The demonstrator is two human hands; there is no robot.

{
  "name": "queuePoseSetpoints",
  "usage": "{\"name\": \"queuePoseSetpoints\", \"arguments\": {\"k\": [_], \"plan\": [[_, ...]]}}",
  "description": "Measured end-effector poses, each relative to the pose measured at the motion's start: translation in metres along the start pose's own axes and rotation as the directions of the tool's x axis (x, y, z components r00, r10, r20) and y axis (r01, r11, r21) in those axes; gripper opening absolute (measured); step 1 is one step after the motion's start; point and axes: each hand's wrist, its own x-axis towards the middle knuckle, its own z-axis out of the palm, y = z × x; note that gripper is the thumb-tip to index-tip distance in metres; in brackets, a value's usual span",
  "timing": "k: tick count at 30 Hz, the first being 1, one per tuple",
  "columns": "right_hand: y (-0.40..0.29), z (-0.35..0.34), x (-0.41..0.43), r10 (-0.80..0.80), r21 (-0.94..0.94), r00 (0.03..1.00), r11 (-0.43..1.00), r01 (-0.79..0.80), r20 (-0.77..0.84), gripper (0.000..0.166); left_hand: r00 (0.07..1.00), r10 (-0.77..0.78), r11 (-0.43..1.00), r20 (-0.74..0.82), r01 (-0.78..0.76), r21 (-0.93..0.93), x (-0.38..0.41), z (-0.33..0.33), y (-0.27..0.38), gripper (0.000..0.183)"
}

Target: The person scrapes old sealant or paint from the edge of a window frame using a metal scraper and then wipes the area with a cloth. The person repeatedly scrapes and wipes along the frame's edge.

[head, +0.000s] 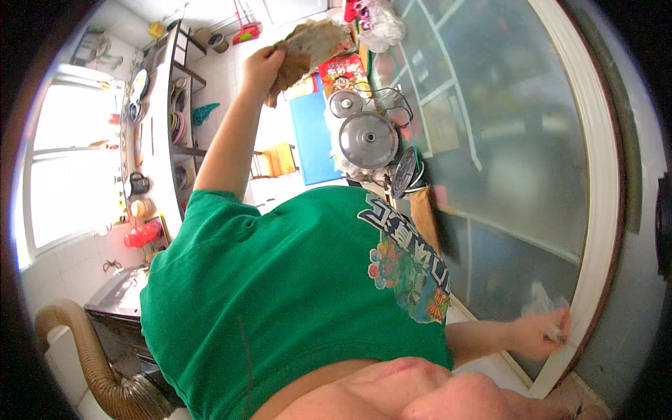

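My left hand is raised at the upper left, its fingers closed on a crumpled brown and grey rag. The rag spreads to the right of the fist, above a blue tabletop and a red printed package. At the lower right, my right hand is blurred beside the pale frame of a frosted glass panel. Its fingers are curled around a small whitish thing that I cannot make out. Whether the hand touches the frame is not clear.
Two round metal lids lie beyond my green shirt, near cords and a dark disc. Shelving with dishes runs along the left. A red bottle, a corrugated duct, a wooden chair and a red dustpan are also visible.
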Motion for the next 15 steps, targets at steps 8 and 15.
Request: {"name": "queuePoseSetpoints", "arguments": {"k": [8, 15], "plan": [[-0.072, 0.157, -0.156, 0.113, 0.105, 0.28, 0.744, -0.66, 0.953, 0.024, 0.971, -0.186, 0.978, 0.152, 0.197, -0.063, -0.057, -0.025, -0.043, 0.033], [-0.096, 0.177, -0.184, -0.08, 0.081, 0.054, 0.382, -0.921, 0.995, 0.043, 0.926, -0.031, 0.933, 0.377, 0.162, -0.321, -0.061, 0.013, -0.044, 0.029]]}}
